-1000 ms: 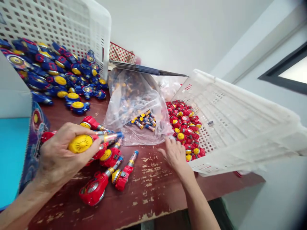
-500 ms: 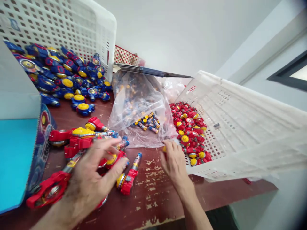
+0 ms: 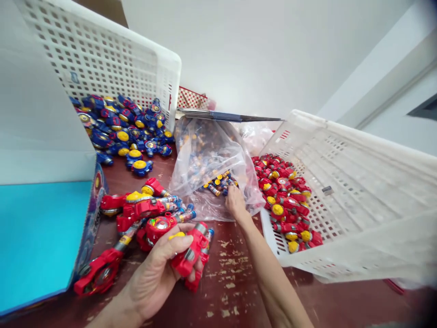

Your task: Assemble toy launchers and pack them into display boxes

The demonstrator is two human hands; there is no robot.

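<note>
My left hand point(image 3: 160, 264) is closed around a red toy body point(image 3: 191, 250) with a yellow round part and a grey socket end pointing up. Beneath it lies another red toy point(image 3: 205, 259) with a printed tube fitted, partly covered. My right hand point(image 3: 235, 202) reaches into the mouth of a clear plastic bag point(image 3: 191, 159), its curled fingertips among small printed tubes point(image 3: 218, 182) with yellow ends. What those fingertips pinch, if anything, is hidden. Left of my left hand lies a pile of red toys point(image 3: 143, 209), several with blue printed tubes attached.
A white basket point(image 3: 358, 191) on the right, tipped on its side, holds many red toys. Another white basket point(image 3: 136, 59) at the back left has blue toys point(image 3: 123, 136) spilling onto the brown table point(image 3: 221, 282). An open blue-lined box point(image 3: 37, 241) stands at the left.
My left hand, open over the red toys before, now grips a red toy body. My right hand has moved from beside the right basket forward into the bag. The view has shifted left.
</note>
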